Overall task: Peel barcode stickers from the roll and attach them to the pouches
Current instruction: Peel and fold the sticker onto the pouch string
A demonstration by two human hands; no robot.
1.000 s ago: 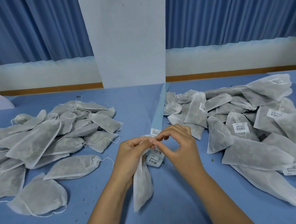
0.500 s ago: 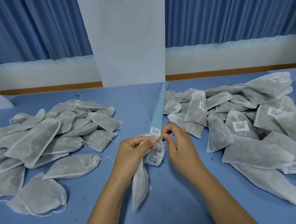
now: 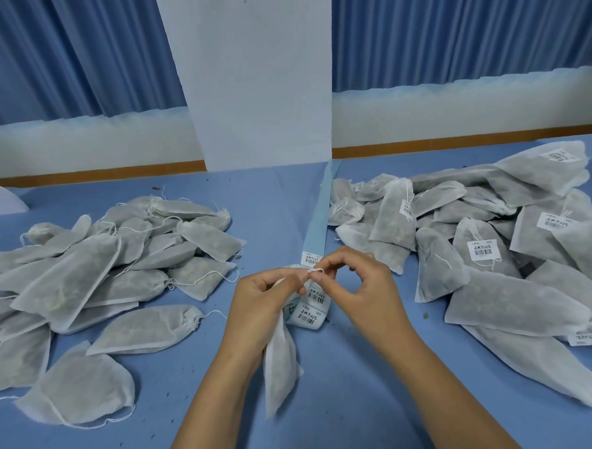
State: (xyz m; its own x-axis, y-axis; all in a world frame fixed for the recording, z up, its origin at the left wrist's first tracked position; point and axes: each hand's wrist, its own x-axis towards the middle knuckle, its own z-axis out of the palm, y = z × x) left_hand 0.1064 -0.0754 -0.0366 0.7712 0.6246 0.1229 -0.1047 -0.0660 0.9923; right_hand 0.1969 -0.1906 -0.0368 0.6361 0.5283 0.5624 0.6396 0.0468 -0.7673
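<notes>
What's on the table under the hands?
The sticker roll, two barcode labels showing, its blue backing strip running toward the pillar. The left hand and its gripped pouch cover the roll's left side; the right hand pinches a small white piece.

Pouches (image 3: 85, 283) are matt, fibrous non-woven cloth; stickers (image 3: 317, 293) smooth white paper; surface (image 3: 332, 411) matt blue cloth.
</notes>
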